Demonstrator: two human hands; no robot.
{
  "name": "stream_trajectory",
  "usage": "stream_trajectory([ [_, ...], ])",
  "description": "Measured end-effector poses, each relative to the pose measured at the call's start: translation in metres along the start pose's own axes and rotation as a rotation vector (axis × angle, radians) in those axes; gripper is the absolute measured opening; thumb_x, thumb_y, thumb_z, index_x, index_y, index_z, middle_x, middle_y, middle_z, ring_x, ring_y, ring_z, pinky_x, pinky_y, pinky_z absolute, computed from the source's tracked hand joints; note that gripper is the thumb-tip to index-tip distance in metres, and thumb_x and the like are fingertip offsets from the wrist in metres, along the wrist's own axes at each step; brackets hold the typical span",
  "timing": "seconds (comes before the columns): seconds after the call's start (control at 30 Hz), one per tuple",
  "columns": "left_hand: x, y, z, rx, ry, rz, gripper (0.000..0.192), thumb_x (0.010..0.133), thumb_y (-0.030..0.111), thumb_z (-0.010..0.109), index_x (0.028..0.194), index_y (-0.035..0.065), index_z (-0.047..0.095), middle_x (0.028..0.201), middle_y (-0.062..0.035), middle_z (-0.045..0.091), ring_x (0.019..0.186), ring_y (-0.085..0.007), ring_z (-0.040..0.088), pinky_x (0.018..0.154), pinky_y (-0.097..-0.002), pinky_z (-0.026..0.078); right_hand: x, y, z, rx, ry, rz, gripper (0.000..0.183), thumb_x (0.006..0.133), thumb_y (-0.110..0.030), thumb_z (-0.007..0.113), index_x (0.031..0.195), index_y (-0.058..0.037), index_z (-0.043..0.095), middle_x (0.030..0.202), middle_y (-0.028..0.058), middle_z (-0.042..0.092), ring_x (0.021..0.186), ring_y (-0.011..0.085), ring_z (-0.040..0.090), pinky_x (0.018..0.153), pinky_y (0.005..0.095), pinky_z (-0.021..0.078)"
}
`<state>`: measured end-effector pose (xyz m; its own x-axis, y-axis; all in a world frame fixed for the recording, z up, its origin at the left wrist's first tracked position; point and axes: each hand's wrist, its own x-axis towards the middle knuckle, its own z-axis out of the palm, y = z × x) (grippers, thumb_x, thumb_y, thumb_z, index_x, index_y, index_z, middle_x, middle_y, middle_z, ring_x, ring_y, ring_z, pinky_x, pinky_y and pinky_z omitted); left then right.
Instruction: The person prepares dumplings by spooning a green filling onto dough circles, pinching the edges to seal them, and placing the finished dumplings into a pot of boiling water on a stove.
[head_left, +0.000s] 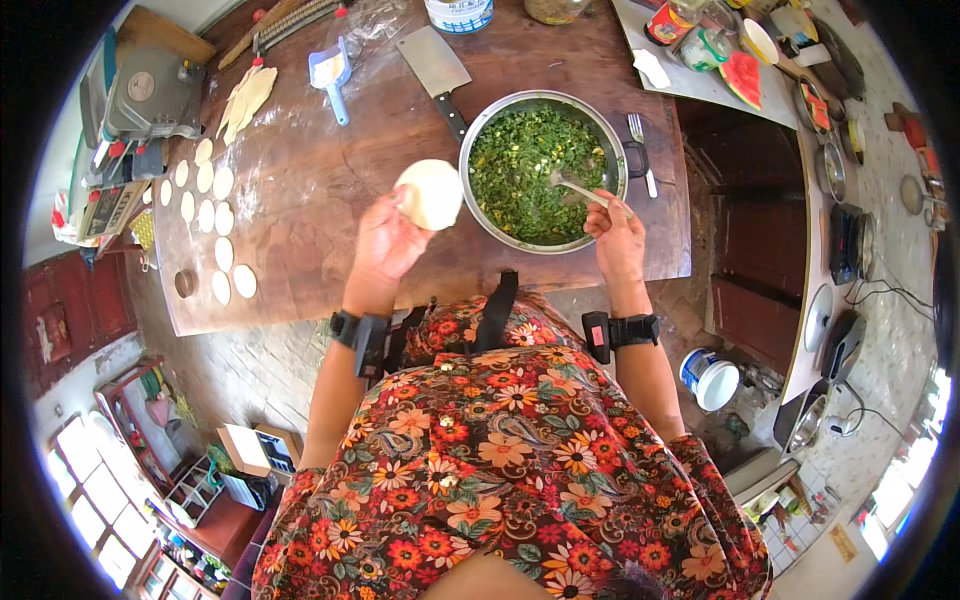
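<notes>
A round, pale dough wrapper (430, 195) rests in my left hand (391, 238), just left of a steel pot (491, 234) and above the table. My right hand (619, 234) grips the handle of a metal spoon (589, 193) at the pot's right side. The spoon's bowl end is in chopped green filling (536, 161) with yellow and white bits. Several more dough rounds (223, 218) lie spread over the left part of the wooden table (337, 225).
A cleaver (436, 67) lies behind the pot, its handle beside the rim. Right of the pot is a fork (637, 139). A blue scoop (330, 75), flattened dough (247, 101) and a small ring (184, 283) are on the table's left half. A white bucket (712, 381) stands on the floor.
</notes>
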<state>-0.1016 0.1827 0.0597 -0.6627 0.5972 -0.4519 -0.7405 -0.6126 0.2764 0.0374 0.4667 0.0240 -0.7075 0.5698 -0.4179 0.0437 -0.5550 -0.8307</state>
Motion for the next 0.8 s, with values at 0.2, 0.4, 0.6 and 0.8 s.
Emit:
stream_trajectory([
  [0.2, 0.047, -0.058, 0.013, 0.269, 0.058, -0.086, 0.034, 0.087, 0.010, 0.053, 0.118, -0.0034, 0.048, 0.116, -0.0164, 0.057, 0.107, -0.0296, 0.057, 0.093, -0.0476, 0.046, -0.019, -0.027, -0.002, 0.061, -0.003, -0.062, 0.025, 0.096, -0.017, 0.045, 0.106, 0.0020, 0.058, 0.080, 0.0074, 0.062, 0.061, 0.0114, 0.056, 0.055, 0.0245, 0.0471],
  [0.4, 0.056, -0.090, 0.039, 0.369, 0.133, -0.106, 0.033, 0.089, 0.009, 0.048, 0.120, -0.0030, 0.047, 0.116, -0.0165, 0.056, 0.106, -0.0306, 0.057, 0.090, -0.0492, 0.047, -0.051, -0.056, 0.018, -0.209, -0.091, -0.271, 0.026, 0.096, -0.017, 0.045, 0.109, 0.0026, 0.058, 0.080, 0.0066, 0.062, 0.063, 0.0109, 0.057, 0.058, 0.0232, 0.0474],
  [0.6, 0.057, -0.104, 0.065, 0.282, 0.028, -0.119, 0.035, 0.093, 0.015, 0.038, 0.124, -0.0006, 0.043, 0.118, -0.0175, 0.054, 0.108, -0.0319, 0.055, 0.090, -0.0481, 0.048, -0.073, -0.068, 0.023, -0.949, -0.221, -0.651, 0.024, 0.087, -0.003, 0.053, 0.111, -0.0038, 0.058, 0.091, 0.0129, 0.061, 0.076, 0.0226, 0.063, 0.068, 0.0303, 0.0514],
  [0.8, 0.058, -0.112, 0.077, 0.243, 0.039, -0.074, 0.036, 0.093, 0.018, 0.036, 0.124, 0.0009, 0.043, 0.123, -0.0174, 0.052, 0.111, -0.0330, 0.053, 0.091, -0.0483, 0.048, -0.078, -0.074, 0.016, -1.125, -0.415, -0.925, 0.038, 0.080, 0.002, 0.058, 0.117, -0.0057, 0.054, 0.099, 0.0165, 0.059, 0.083, 0.0357, 0.061, 0.069, 0.0395, 0.0519],
])
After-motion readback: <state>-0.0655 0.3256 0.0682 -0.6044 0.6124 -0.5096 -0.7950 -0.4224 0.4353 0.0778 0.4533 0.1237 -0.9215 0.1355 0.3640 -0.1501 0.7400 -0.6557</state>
